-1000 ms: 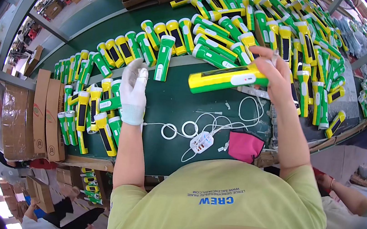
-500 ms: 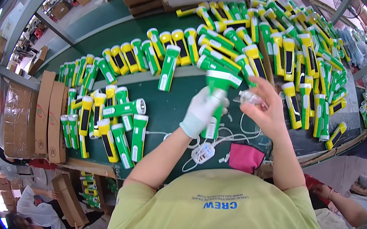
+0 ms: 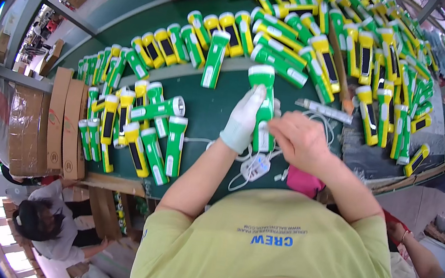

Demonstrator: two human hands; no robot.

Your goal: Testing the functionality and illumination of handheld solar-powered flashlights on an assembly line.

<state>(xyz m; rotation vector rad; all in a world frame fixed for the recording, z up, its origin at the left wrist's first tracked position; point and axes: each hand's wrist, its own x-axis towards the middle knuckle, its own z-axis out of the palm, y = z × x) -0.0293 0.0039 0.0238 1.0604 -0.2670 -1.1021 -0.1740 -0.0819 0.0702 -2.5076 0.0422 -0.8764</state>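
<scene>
Far L: a big brown ctn w/ shiny wrap point(image 3: 28, 132), & just R of it two tall flat ctns point(image 3: 57, 124) stood on edge. Below these, off the counter point(image 3: 209, 112), a co-worker point(image 3: 56, 229) in a lt-grey top, bent fwd.

On the counter's L part, a cluster of grn/yel flashlights point(image 3: 108, 119), mostly heads to the far side, some w/ dk panels showing; one grn one point(image 3: 154, 109) lies crosswise on top, lens facing R. Behind, a long row of flashlights point(image 3: 170, 46) curves along toward the ctr. Wht cord point(image 3: 197, 140) shows btwn cluster & L hand.

Ctr: L hand point(image 3: 245, 114), in a wht glove, has its fingers wrapped round the held grn flashlight point(image 3: 266, 111), thumb on top; it's above the counter, head pointing away from the person, tail twd the chest. Wht multi-port charger point(image 3: 255, 168) sits just below the tail in view, cords about it.

R hand point(image 3: 303, 140), bare, is at the held flashlight's R side nr the tail, fingers bent; can't tell if they grip anything or just touch. Pink cloth item point(image 3: 304, 183) is partly hidden by the R forearm; wht strip point(image 3: 323, 110) lies beyond the hand.

R: a dense pile of flashlights point(image 3: 369, 118), heaped in back. Far R, low: another person's forearm point(image 3: 422, 255).
</scene>
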